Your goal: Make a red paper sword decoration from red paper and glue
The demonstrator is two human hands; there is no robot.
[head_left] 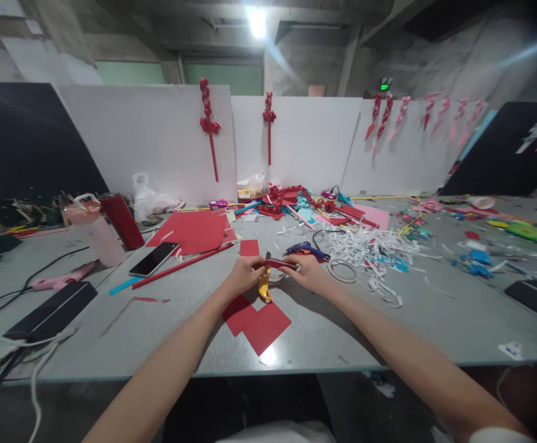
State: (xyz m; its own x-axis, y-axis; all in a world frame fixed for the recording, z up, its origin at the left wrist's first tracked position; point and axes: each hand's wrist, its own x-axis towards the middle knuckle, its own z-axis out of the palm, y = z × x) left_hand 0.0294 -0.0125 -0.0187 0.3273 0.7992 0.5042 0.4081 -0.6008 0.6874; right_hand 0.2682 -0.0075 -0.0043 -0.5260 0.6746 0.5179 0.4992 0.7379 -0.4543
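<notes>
Between my two hands, above the middle of the table, is a folded piece of red paper (278, 264). My left hand (245, 274) pinches its left end, and my right hand (313, 274) pinches the right end. Just below the paper lies a tool with a yellow handle (265, 289); the rest of it is hidden behind the hands. Red paper squares (267, 327) overlap on the table nearer to me, and another red square (249, 248) lies beyond my left hand. A dark blue glue gun (306, 249) rests just past my right hand.
Right of my hands are a white ring (342, 271) and a heap of white paper scraps (370, 246). To the left are a phone (154, 259), a red rolled stick (183, 266), a pink bottle (97, 237), a red tumbler (121, 221) and a black power strip (51, 312) with cables.
</notes>
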